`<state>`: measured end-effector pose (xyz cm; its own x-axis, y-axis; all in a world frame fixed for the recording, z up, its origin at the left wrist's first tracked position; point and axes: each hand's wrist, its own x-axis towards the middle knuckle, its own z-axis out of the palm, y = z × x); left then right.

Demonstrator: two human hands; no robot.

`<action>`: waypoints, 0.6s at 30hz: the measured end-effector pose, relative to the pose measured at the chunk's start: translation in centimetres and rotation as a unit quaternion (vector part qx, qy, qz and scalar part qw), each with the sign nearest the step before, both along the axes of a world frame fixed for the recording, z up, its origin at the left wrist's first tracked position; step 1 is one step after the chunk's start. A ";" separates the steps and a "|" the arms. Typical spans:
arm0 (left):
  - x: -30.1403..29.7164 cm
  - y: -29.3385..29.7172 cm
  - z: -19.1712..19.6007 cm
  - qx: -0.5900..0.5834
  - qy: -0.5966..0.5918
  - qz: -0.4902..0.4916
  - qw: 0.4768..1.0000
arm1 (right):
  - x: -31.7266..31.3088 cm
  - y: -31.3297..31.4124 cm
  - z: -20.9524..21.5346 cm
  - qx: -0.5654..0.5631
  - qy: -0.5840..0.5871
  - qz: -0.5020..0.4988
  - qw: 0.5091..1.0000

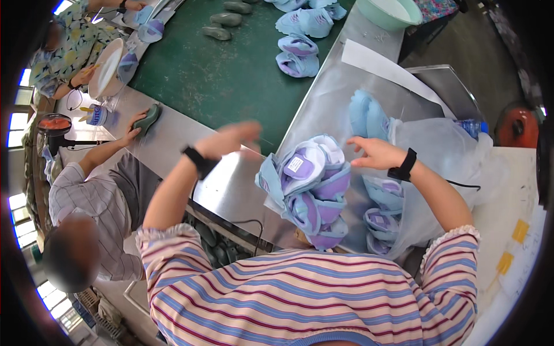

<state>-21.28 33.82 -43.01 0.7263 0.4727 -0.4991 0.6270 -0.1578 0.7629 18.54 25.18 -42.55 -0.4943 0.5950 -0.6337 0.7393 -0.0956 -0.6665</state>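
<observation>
A stack of blue and purple shoe uppers (311, 187) leans on the steel bench in front of me. My right hand (374, 153) hovers just to its right with fingers spread, touching the top of the stack or very near it, and holds nothing. Blurred by motion, my left hand (231, 138) is raised over the steel bench edge (231, 190) to the left of the stack, fingers apart and empty. Both wrists wear black bands. More uppers (378, 222) lie inside a clear plastic bag (444, 155) at my right.
A green conveyor belt (231, 75) runs away from me, carrying grey shoe lasts (222, 26) and more blue uppers (297, 55). A person in a striped shirt at left holds a grey last (147, 118). Another person works farther left. A green basin (389, 11) sits at the top.
</observation>
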 end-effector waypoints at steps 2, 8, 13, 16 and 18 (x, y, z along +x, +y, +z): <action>1.4 -5.9 1.4 -0.023 0.049 -0.096 0.994 | -0.8 -0.8 0.2 0.120 0.100 0.040 0.987; 1.3 -14.3 -2.1 0.137 -0.014 0.102 0.985 | -7.0 0.2 1.4 0.426 0.055 0.321 0.844; 3.1 -16.1 -1.1 0.055 -0.074 0.242 0.966 | -8.0 1.7 -4.6 0.047 0.170 0.059 0.983; 1.0 -15.4 -2.1 0.026 -0.105 0.295 0.949 | -8.2 3.0 -6.0 -0.056 0.298 -0.182 0.935; -0.1 -14.8 -3.0 0.030 -0.048 0.255 0.965 | -8.1 4.2 -7.3 -0.091 0.350 -0.247 0.899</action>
